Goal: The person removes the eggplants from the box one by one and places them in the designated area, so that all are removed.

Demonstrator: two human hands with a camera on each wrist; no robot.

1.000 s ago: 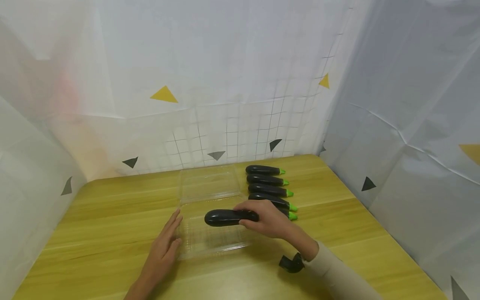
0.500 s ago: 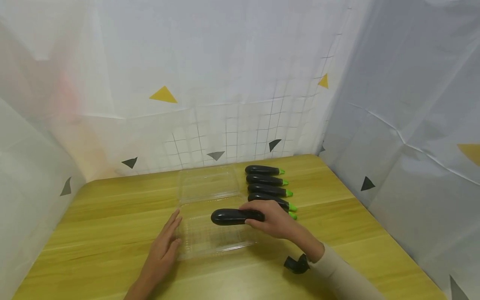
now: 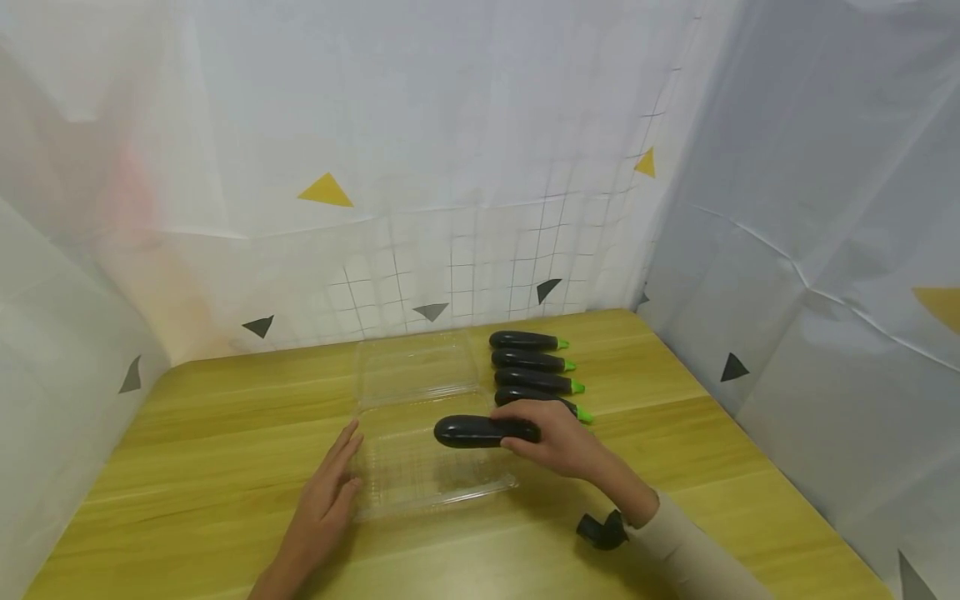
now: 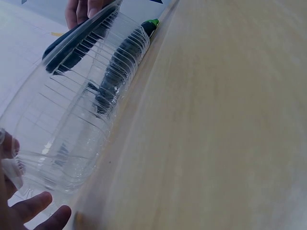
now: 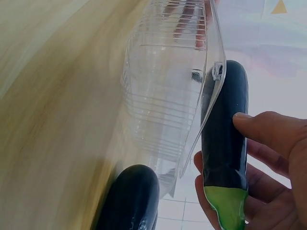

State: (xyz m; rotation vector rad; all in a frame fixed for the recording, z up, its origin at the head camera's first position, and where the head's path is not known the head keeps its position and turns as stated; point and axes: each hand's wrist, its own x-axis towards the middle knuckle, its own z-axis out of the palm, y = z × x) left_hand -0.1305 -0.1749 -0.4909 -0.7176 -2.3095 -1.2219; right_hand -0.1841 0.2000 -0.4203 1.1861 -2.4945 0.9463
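Observation:
My right hand (image 3: 551, 437) grips a dark eggplant (image 3: 480, 431) by its stem end and holds it over the right part of a clear plastic clamshell box (image 3: 420, 467) lying open on the wooden table (image 3: 187, 467). In the right wrist view the eggplant (image 5: 225, 158) with its green stem sits against the box rim (image 5: 206, 96). My left hand (image 3: 326, 496) rests flat against the box's left edge, fingers straight; its fingertips (image 4: 33, 211) show beside the ribbed wall (image 4: 72, 129). Several more eggplants (image 3: 528, 362) lie in a row right of the box lid (image 3: 416, 367).
White sheeting with grid lines and triangle marks walls in the table at the back and both sides. A black wrist camera mount (image 3: 600, 531) sits under my right forearm. Bare wood (image 3: 712, 450) lies to the right of the eggplant row.
My right hand has carried the eggplant to the right and slightly back, toward the box's right edge. The left hand has stayed put.

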